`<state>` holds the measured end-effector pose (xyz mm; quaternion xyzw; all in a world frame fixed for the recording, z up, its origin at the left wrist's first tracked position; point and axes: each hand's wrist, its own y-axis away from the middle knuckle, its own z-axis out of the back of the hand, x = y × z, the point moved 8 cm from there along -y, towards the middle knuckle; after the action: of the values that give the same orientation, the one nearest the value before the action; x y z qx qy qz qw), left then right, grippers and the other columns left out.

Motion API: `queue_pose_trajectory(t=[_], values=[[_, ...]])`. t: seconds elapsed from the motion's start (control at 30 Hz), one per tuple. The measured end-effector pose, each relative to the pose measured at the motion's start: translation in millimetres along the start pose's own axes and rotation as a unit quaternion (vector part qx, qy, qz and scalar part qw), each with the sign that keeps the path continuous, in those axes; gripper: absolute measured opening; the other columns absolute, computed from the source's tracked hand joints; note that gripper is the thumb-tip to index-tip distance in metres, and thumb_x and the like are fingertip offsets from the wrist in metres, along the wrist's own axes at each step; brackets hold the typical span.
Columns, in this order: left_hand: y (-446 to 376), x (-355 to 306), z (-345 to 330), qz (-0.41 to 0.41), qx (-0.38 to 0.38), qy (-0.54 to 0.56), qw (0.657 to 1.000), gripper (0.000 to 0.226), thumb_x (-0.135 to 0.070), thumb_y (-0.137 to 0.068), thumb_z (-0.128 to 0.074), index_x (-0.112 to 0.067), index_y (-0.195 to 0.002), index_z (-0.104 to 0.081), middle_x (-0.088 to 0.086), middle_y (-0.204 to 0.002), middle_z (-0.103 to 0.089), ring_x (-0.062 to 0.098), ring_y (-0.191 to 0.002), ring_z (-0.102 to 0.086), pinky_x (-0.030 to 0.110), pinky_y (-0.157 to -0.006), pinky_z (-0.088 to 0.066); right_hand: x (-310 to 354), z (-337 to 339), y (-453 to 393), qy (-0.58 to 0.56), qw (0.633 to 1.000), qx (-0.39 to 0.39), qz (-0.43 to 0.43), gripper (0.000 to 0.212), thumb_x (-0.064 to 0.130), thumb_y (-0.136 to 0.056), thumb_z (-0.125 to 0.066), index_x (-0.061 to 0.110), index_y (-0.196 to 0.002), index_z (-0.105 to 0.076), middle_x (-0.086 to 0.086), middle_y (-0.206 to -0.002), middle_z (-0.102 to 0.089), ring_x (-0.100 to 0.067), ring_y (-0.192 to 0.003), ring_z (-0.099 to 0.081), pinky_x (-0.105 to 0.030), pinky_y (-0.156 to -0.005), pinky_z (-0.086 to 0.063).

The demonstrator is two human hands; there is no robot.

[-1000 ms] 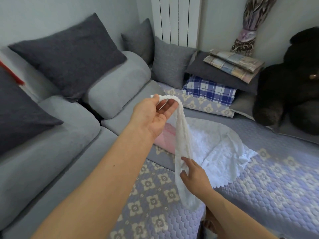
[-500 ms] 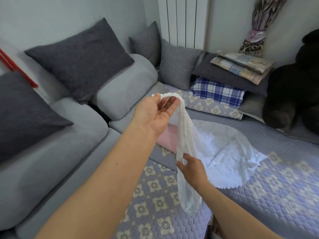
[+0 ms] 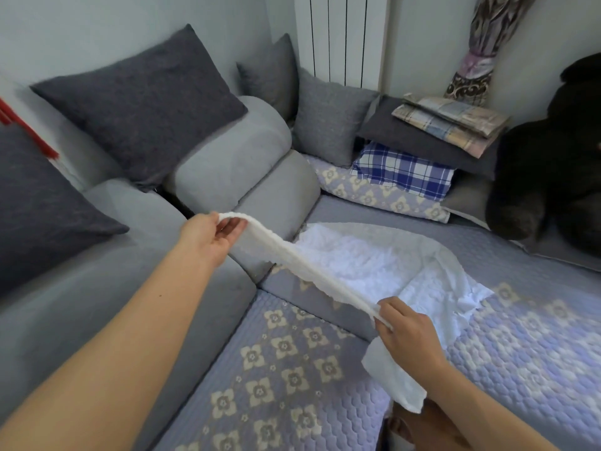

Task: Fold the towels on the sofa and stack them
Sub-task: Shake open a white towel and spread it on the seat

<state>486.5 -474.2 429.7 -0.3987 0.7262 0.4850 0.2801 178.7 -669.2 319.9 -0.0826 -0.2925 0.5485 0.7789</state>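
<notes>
Left hand: the left hand (image 3: 211, 237) is raised over the grey sofa cushions, thumb and fingers pinching one end of the white towel (image 3: 302, 271); the fingers are curled over the cloth, not spread
Right hand: the right hand (image 3: 408, 333) sits lower and nearer the body, fingertips (image 3: 385, 312) pinching the same towel further along; a loose tail of cloth hangs below that grip
Towel in hand: bunched into a narrow band and drawn taut on a slant between the two hands, above the quilted cover (image 3: 283, 369)
What has changed: half a second ago the towel hung nearly straight down from the left hand, with the right hand holding it midway; now the hands have spread apart, the right has moved out and down, and the band is stretched sideways
What it means: by my judgement this is the straightening step, finding an edge so the cloth can be opened flat; no fold is made yet
Second towel: a white cloth (image 3: 374, 262) lies spread and rumpled on the seat just behind the stretched band, unfolded
Further out: folded plaid cloths (image 3: 452, 123) rest on a dark cushion in the corner, a blue checked pillow (image 3: 403, 170) under it
Progress: early; no stack of white towels is visible
</notes>
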Motion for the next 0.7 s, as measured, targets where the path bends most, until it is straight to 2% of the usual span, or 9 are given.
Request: queue_pose_trajectory(t=[0.1,0.2,0.27,0.33,0.4,0.43,0.47,0.57,0.7], values=[[-12.7,14.4,24.6,0.012,-0.024,-0.009,1.0,0.027,-0.003,-0.107,-0.036,0.001,-0.132,-0.046,0.016,-0.094,-0.053,0.026,-0.084,-0.059,0.043,-0.097,-0.051,-3.1,10.4,2.6,0.031,0.999,-0.003,0.025,0.029,-0.014,-0.067,-0.074,0.009,-0.079,-0.061,0.001,-0.075,-0.055,-0.023,-0.039,-0.036,-0.032,-0.034,-0.031],[-20.9,27.8,43.4,0.033,-0.035,-0.007,0.999,0.027,-0.003,-0.107,-0.036,0.001,-0.131,-0.047,0.016,-0.095,-0.054,0.026,-0.085,-0.06,0.044,-0.094,-0.052,-3.4,11.6,6.7,0.075,0.993,0.036,0.081,0.058,-0.018,-0.06,-0.071,0.014,-0.109,-0.072,0.0,-0.081,-0.059,-0.021,-0.039,-0.04,-0.031,-0.032,-0.034],[-20.9,33.2,49.3,0.045,-0.029,-0.008,0.999,0.017,-0.003,-0.107,-0.037,0.001,-0.115,-0.052,0.016,-0.095,-0.054,0.026,-0.086,-0.06,0.045,-0.097,-0.051,-1.9,9.4,11.9,0.088,0.986,0.073,0.122,0.067,-0.019,-0.058,-0.07,0.018,-0.113,-0.073,0.0,-0.088,-0.062,-0.018,-0.038,-0.041,-0.027,-0.033,-0.034],[-19.5,35.0,54.2,0.05,-0.029,-0.011,0.998,0.017,-0.003,-0.107,-0.038,0.001,-0.097,-0.051,0.016,-0.094,-0.054,0.026,-0.086,-0.06,0.046,-0.1,-0.051,-4.6,5.9,18.4,0.09,0.981,0.105,0.133,0.056,-0.016,-0.058,-0.074,0.017,-0.103,-0.074,0.001,-0.09,-0.062,-0.016,-0.038,-0.041,-0.026,-0.033,-0.035],[-18.6,35.1,59.6,0.049,-0.03,-0.014,0.998,0.019,-0.001,-0.106,-0.039,-0.001,-0.092,-0.05,0.017,-0.095,-0.054,0.026,-0.086,-0.061,0.046,-0.098,-0.051,-7.8,9.2,21.1,0.081,0.984,0.098,0.129,0.031,-0.004,-0.069,-0.079,0.016,-0.09,-0.069,0.003,-0.088,-0.057,-0.015,-0.04,-0.04,-0.026,-0.034,-0.037],[-18.4,36.0,62.1,0.052,-0.029,-0.014,0.998,0.018,-0.001,-0.106,-0.039,-0.001,-0.092,-0.05,0.017,-0.095,-0.054,0.026,-0.086,-0.061,0.046,-0.097,-0.052,-12.2,12.7,22.0,0.068,0.988,0.082,0.115,0.013,0.008,-0.08,-0.076,0.015,-0.086,-0.067,0.005,-0.087,-0.056,-0.014,-0.043,-0.042,-0.026,-0.036,-0.038],[-18.7,38.2,65.7,0.058,-0.028,-0.014,0.998,0.018,-0.001,-0.106,-0.039,-0.001,-0.092,-0.051,0.017,-0.095,-0.054,0.026,-0.086,-0.061,0.046,-0.097,-0.052,-18.3,17.7,20.9,0.042,0.994,0.06,0.082,0.009,0.022,-0.09,-0.067,0.015,-0.084,-0.066,0.006,-0.087,-0.055,-0.013,-0.046,-0.045,-0.026,-0.039,-0.04],[-18.6,43.5,76.4,0.068,-0.029,-0.007,0.997,0.019,0.0,-0.106,-0.038,-0.001,-0.092,-0.051,0.016,-0.094,-0.054,0.025,-0.084,-0.06,0.045,-0.095,-0.052,-27.4,18.9,20.5,-0.043,0.997,0.062,-0.021,0.036,0.045,-0.099,-0.044,0.017,-0.088,-0.064,0.011,-0.086,-0.054,-0.01,-0.061,-0.053,-0.022,-0.052,-0.042],[-23.1,44.9,88.4,0.08,-0.034,-0.003,0.996,0.018,-0.001,-0.106,-0.039,-0.002,-0.093,-0.051,0.016,-0.093,-0.054,0.026,-0.085,-0.061,0.045,-0.096,-0.052,-23.3,-1.9,31.1,-0.08,0.985,0.144,-0.059,0.038,0.046,-0.102,-0.036,0.021,-0.098,-0.064,0.018,-0.093,-0.053,0.004,-0.079,-0.055,-0.01,-0.068,-0.041]])
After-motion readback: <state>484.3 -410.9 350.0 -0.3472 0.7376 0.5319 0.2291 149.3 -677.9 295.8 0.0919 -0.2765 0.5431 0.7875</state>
